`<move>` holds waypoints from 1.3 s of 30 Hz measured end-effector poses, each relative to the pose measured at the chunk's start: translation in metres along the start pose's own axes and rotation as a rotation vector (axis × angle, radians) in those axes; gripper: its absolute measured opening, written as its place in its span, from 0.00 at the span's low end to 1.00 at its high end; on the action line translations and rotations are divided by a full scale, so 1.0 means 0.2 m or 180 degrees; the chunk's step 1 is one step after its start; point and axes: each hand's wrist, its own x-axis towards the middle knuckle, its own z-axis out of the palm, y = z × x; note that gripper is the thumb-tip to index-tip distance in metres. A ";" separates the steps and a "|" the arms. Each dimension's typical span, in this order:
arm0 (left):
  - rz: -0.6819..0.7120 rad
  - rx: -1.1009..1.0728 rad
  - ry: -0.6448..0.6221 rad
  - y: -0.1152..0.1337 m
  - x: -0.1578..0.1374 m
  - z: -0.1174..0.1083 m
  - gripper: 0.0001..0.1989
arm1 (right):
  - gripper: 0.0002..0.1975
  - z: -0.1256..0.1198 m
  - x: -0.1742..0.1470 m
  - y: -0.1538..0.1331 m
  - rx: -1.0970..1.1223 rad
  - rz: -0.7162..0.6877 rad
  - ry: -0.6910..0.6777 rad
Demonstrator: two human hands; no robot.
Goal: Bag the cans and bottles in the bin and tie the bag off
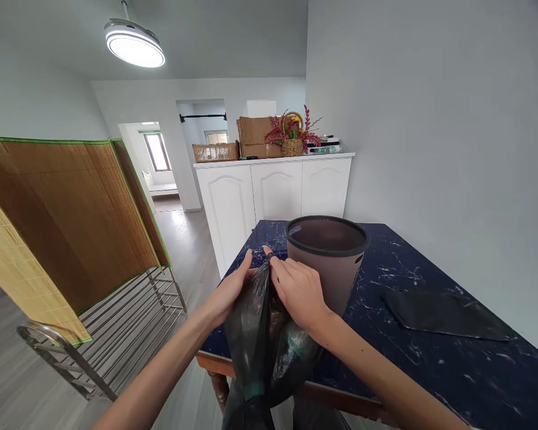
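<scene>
A filled black garbage bag (253,328) hangs at the table's near edge, its top gathered into a narrow neck. My right hand (298,289) is closed round that neck, fingers curled over the twisted plastic. On the bag's other side, my left hand (233,289) holds the gathered top with the thumb pointing up; its other fingers are mostly hidden behind the plastic. Just beyond my right hand stands a brownish-grey trash can (336,272) with a dark rim, upright on the table. Some contents show faintly through the thin bag.
A flat folded black plastic bag (448,313) lies on the right of the dark blue marbled table (394,263). Behind it is a white cabinet (278,191) bearing cardboard boxes and a flower basket (292,146). A metal rack (130,316) with bamboo mats (80,215) stands left.
</scene>
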 end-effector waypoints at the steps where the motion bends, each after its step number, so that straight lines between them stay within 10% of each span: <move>1: -0.0023 -0.0184 -0.0006 0.01 0.02 0.01 0.34 | 0.13 0.00 0.00 0.00 -0.0038 -0.0033 0.0022; 14: 0.0632 -0.0962 0.0496 -0.06 0.14 0.01 0.21 | 0.15 -0.14 -0.08 0.13 0.0721 -0.0642 -0.0970; 20: 0.0549 -0.1213 0.0833 -0.09 0.14 -0.04 0.17 | 0.20 -0.19 -0.16 0.20 0.0922 -0.0860 -0.0597; 28: 0.0536 -0.1460 0.0941 -0.13 0.08 -0.10 0.11 | 0.22 -0.26 -0.33 0.20 0.0262 -0.0564 -0.0024; 39: 0.0596 -0.1393 0.1362 -0.17 0.12 -0.22 0.11 | 0.15 -0.36 -0.50 0.24 0.0617 -0.0099 -0.0762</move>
